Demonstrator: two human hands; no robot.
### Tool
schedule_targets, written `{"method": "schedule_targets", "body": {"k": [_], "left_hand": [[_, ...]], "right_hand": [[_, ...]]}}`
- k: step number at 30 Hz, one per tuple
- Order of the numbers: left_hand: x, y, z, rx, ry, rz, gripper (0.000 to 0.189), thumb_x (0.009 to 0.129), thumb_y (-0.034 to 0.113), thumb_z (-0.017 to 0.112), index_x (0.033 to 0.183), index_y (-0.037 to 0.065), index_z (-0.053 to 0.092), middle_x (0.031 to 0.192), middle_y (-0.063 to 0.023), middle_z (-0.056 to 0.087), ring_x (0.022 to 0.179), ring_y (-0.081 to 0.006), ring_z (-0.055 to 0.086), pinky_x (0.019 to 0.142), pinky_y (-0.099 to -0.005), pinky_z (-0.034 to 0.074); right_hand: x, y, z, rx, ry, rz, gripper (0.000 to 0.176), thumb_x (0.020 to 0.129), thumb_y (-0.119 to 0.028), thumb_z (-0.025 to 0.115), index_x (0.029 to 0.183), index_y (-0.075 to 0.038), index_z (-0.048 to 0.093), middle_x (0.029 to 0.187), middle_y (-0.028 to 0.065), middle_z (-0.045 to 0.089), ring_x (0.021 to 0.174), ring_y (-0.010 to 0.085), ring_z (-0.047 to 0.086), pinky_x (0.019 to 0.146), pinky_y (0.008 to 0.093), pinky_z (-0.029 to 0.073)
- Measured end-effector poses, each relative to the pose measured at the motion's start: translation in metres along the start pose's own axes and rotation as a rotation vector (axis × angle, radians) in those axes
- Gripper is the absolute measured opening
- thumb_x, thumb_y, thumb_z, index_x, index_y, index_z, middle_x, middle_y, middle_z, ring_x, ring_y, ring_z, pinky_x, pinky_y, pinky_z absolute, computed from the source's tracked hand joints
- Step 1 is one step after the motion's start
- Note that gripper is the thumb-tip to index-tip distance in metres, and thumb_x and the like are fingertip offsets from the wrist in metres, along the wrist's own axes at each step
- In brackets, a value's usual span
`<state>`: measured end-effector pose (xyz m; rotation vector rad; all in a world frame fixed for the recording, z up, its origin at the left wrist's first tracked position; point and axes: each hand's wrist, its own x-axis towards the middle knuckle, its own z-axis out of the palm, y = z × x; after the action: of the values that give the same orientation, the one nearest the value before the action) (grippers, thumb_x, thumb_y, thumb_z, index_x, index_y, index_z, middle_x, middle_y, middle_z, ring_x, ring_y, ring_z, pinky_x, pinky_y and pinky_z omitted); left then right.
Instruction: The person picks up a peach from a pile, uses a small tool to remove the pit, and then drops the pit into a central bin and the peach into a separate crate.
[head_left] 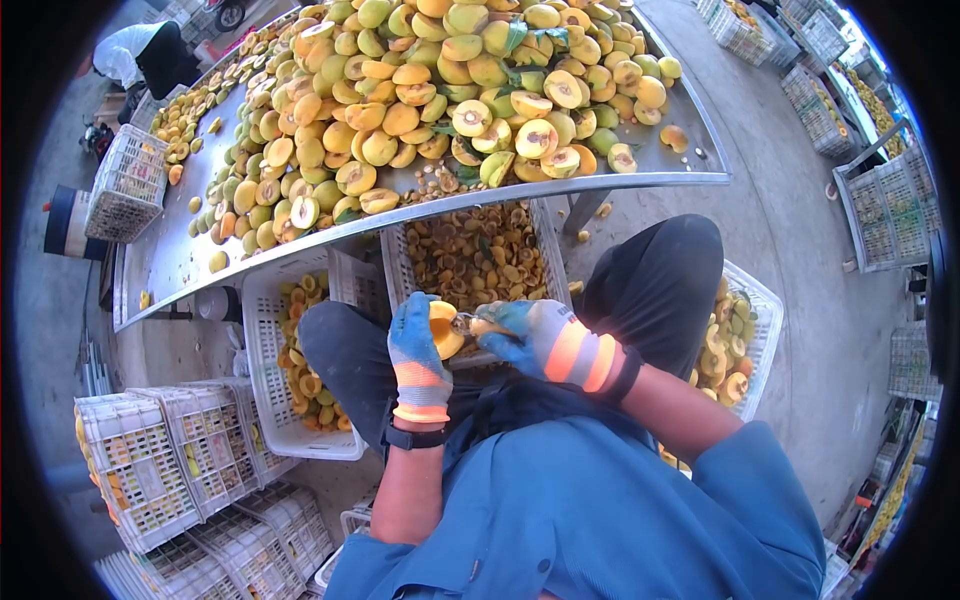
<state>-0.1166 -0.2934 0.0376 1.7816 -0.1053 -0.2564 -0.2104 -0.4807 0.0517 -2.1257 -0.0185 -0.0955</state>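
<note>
Over my lap, my left hand in a blue, grey and orange glove is closed around a yellow peach half, cut face turned to the right. My right hand, gloved alike, grips a small pitting tool whose metal end meets the peach half. The glove hides most of its handle. Below and beyond both hands stands a crate holding pits and fruit scraps. A large pile of halved peaches covers much of the metal table in front.
The metal table's edge runs across just beyond my knees. A white crate of peach halves stands left of my leg, another to the right. Stacked crates fill the lower left. More crates line the right side.
</note>
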Motion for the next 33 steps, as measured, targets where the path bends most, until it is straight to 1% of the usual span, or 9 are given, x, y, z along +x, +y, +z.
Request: {"method": "schedule_targets", "body": {"k": [4,14,15,17,19,21,25,28,33], "left_hand": [[0.001,0.014,0.008,-0.361,0.086,-0.311,0.022,0.104,0.024,0.063,0.104,0.004,0.072,0.096,-0.0077,0.072,0.088,-0.0191,0.068,0.08,-0.0325,0.056],[0.003,-0.007,-0.001,-0.363,0.045,-0.155,0.023,0.104,0.026,0.065,0.104,0.005,0.071,0.096,-0.0077,0.071,0.086,-0.0189,0.068,0.078,-0.0335,0.057],[0.003,0.0,-0.008,-0.369,0.053,-0.144,0.022,0.104,0.026,0.065,0.104,0.005,0.072,0.095,-0.0075,0.07,0.085,-0.0191,0.068,0.078,-0.0339,0.057],[0.005,0.042,-0.02,-0.523,0.155,-0.335,0.021,0.103,0.025,0.067,0.102,0.005,0.07,0.096,-0.0075,0.07,0.087,-0.0201,0.069,0.082,-0.0357,0.058],[0.007,0.036,-0.055,0.409,0.177,0.429,0.017,0.095,0.014,0.073,0.104,0.001,0.067,0.103,-0.011,0.069,0.095,-0.0261,0.068,0.087,-0.0373,0.056],[0.005,0.047,-0.093,0.737,0.269,0.588,0.025,0.09,0.011,0.076,0.111,0.0,0.066,0.104,-0.0134,0.068,0.101,-0.0308,0.067,0.09,-0.0401,0.055],[0.036,-0.011,-0.214,0.394,0.532,0.112,0.036,0.092,0.013,0.078,0.122,-0.002,0.065,0.107,-0.0149,0.068,0.105,-0.0338,0.066,0.096,-0.0424,0.052],[0.076,-0.023,-0.222,0.985,0.657,0.467,0.033,0.096,0.014,0.076,0.124,-0.002,0.067,0.112,-0.0151,0.069,0.106,-0.0314,0.066,0.095,-0.0398,0.053],[0.145,0.053,-0.065,0.601,0.252,0.645,0.028,0.091,0.018,0.081,0.111,-0.001,0.074,0.11,-0.0184,0.073,0.103,-0.0348,0.071,0.093,-0.0401,0.056]], "right_hand": [[0.0,-0.008,0.002,-0.087,-0.006,0.059,0.033,0.1,-0.024,0.072,0.126,-0.004,0.073,0.116,0.02,0.076,0.104,0.0397,0.073,0.089,0.0444,0.059],[0.004,-0.003,-0.008,-0.364,0.048,0.244,0.027,0.098,-0.019,0.071,0.122,-0.008,0.073,0.114,0.019,0.076,0.096,0.0391,0.074,0.083,0.0472,0.059],[-0.001,0.031,-0.002,-0.522,0.154,0.032,0.029,0.098,-0.02,0.072,0.124,-0.009,0.073,0.114,0.0196,0.076,0.097,0.0388,0.074,0.083,0.0451,0.059],[0.002,0.022,-0.011,-0.301,0.273,0.062,0.032,0.099,-0.02,0.073,0.127,-0.005,0.072,0.115,0.02,0.076,0.101,0.0386,0.074,0.085,0.0416,0.06],[0.003,0.016,-0.012,-0.131,0.276,0.054,0.033,0.1,-0.019,0.073,0.128,-0.001,0.071,0.112,0.0198,0.076,0.101,0.0366,0.075,0.086,0.0387,0.059],[0.004,0.023,-0.01,0.009,0.232,0.102,0.033,0.1,-0.018,0.073,0.127,0.002,0.07,0.108,0.02,0.077,0.099,0.0341,0.077,0.086,0.0371,0.058],[0.007,0.02,-0.016,0.105,0.16,0.237,0.032,0.102,-0.016,0.072,0.127,0.004,0.068,0.108,0.0184,0.076,0.099,0.0268,0.076,0.085,0.0361,0.057],[0.011,0.028,-0.007,0.123,0.173,0.176,0.031,0.101,-0.016,0.072,0.126,0.002,0.066,0.105,0.0147,0.075,0.095,0.0259,0.075,0.083,0.0356,0.056],[0.011,0.015,-0.009,0.204,0.098,0.388,0.036,0.098,-0.029,0.075,0.118,-0.002,0.063,0.096,0.0194,0.074,0.083,0.0332,0.072,0.074,0.0442,0.055]]}}
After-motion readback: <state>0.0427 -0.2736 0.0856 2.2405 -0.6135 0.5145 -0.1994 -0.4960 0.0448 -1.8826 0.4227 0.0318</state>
